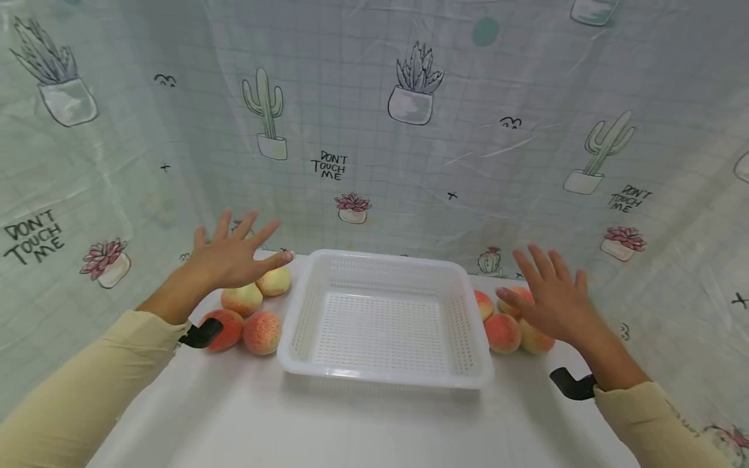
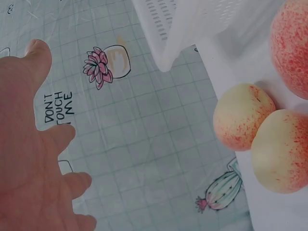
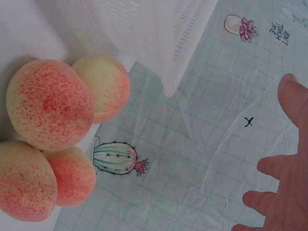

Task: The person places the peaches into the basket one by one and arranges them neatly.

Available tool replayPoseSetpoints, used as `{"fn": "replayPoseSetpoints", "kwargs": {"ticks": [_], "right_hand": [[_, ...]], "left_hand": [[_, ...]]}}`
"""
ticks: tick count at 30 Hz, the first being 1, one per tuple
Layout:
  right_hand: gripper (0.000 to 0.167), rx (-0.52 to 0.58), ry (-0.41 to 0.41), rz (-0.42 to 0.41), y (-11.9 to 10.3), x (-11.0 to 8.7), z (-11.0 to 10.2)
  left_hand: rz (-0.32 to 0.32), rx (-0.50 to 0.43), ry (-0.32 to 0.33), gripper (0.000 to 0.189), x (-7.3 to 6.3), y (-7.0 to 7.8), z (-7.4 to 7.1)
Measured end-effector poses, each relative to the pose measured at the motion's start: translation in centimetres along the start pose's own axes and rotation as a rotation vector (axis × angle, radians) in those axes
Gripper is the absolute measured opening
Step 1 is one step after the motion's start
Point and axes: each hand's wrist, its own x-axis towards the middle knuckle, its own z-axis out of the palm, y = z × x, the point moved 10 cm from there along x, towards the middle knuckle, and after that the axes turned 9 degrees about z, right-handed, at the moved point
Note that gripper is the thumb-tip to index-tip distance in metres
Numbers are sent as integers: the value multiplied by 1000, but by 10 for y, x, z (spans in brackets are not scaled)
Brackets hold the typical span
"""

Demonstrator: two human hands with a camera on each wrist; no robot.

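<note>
White moulded plastic forms the shallow rectangular basket (image 1: pixel 380 331) in front of you, its floor and walls pierced with small slots, its rim smooth and rounded at the corners; nothing lies inside it. It stands on the smooth white table (image 1: pixel 363 429) between two groups of fruit. On your left are four round yellow-and-red peaches (image 1: pixel 262 333), on your right four plump red-blushed peaches (image 1: pixel 502 333), both groups just beside the basket.

Your left hand (image 1: pixel 231 260) hovers by the left group with its fingers spread wide, and your right hand (image 1: pixel 556 299) does likewise by the right group; neither holds anything. You seem to be at a pause, with no grasp begun. Taking up a peach would call for lowering a hand to it and curling the fingers round its curve, lightly in case it is soft; how firm it is, you cannot tell from here.

Skins look matt, with fine red speckles over pale yellow. Behind everything, a creased grey-green sheet (image 1: pixel 363 110) carries a printed grid and drawn potted plants.
</note>
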Motion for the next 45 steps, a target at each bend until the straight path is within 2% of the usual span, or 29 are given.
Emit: {"fn": "replayPoseSetpoints", "kwargs": {"ticks": [9,36,45], "right_hand": [[94,-6,8,-11,-4,0,3],[89,30,27,-14,-1,-15,22],[90,46,26,-7,2,-20,25]], "left_hand": [[-25,-10,18,104,-15,-17,1],[-24,3,19,106,-31,-31,11],[-27,-5,40,105,-34,-32,14]]}}
